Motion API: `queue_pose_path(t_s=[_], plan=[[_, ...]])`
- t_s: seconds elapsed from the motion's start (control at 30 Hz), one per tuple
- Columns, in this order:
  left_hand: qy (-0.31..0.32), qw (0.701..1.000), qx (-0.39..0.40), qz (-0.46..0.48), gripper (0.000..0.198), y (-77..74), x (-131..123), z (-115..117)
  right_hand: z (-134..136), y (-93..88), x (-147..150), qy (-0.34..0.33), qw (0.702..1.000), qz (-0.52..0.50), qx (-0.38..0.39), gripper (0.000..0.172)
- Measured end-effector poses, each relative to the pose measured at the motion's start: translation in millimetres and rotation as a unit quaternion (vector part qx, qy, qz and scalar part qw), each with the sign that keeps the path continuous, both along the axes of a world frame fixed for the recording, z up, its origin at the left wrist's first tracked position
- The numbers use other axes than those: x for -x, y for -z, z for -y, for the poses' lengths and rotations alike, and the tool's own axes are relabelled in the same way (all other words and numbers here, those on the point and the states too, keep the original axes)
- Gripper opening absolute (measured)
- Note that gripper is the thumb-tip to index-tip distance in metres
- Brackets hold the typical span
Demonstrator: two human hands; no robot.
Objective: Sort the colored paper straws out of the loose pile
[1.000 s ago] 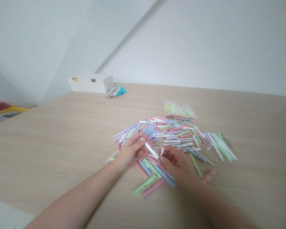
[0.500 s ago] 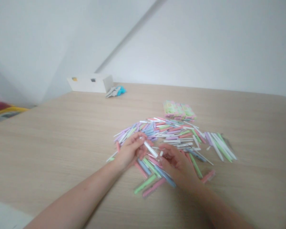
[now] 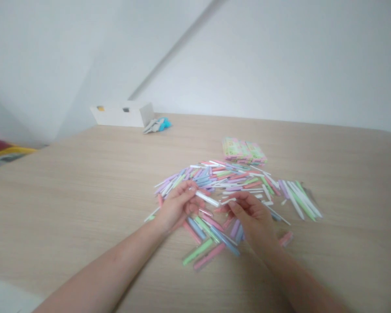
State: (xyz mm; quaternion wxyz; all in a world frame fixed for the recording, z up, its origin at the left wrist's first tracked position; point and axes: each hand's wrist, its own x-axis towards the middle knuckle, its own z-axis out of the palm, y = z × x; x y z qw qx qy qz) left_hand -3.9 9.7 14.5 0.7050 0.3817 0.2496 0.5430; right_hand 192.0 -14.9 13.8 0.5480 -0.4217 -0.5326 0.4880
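My left hand (image 3: 182,201) is closed round a white pen barrel (image 3: 207,198), which points right and slightly down. Between the thumb and fingers of my right hand (image 3: 247,213) is a thin white piece (image 3: 228,201). Its near end is at the barrel's right end; blur hides whether the two touch. Under and around both hands lies a loose spread of pastel pen parts (image 3: 198,252) in green, pink, blue, purple and white. Several pens (image 3: 300,200) lie side by side to the right of my right hand.
A stack of pink and green printed packs (image 3: 244,148) stands behind the pen parts. Farther back on the wooden table (image 3: 84,182) are a white box (image 3: 119,116) and a crumpled grey and blue item (image 3: 158,124). A white wall (image 3: 280,65) rises behind.
My right hand has moved up a little, and more of the thin white piece shows in its fingers, at the barrel's end. The barrel in my left hand has tilted closer to level.
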Motion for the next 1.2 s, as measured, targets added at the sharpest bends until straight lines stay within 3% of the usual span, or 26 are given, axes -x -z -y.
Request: queue_pose_path(t_s=[0.47,0.67,0.87,1.2], plan=[[0.03,0.999,0.021,-0.001,0.013,-4.5,-2.2,5.2,-4.8,4.4,-0.5,0.021,0.997,-0.073,0.026,0.014],[0.06,0.997,0.013,-0.051,0.03,3.6,-4.1,5.3,-6.7,1.7,-1.2,0.043,0.992,-0.106,0.048,0.018],[0.044,0.994,-0.012,-0.099,0.03,10.0,-4.4,4.4,-8.0,2.4,-0.7,0.065,0.992,-0.099,0.053,0.021],[0.042,0.992,-0.026,-0.113,0.031,8.2,-4.5,5.0,-6.4,5.9,0.0,0.071,0.995,-0.052,0.052,0.022]])
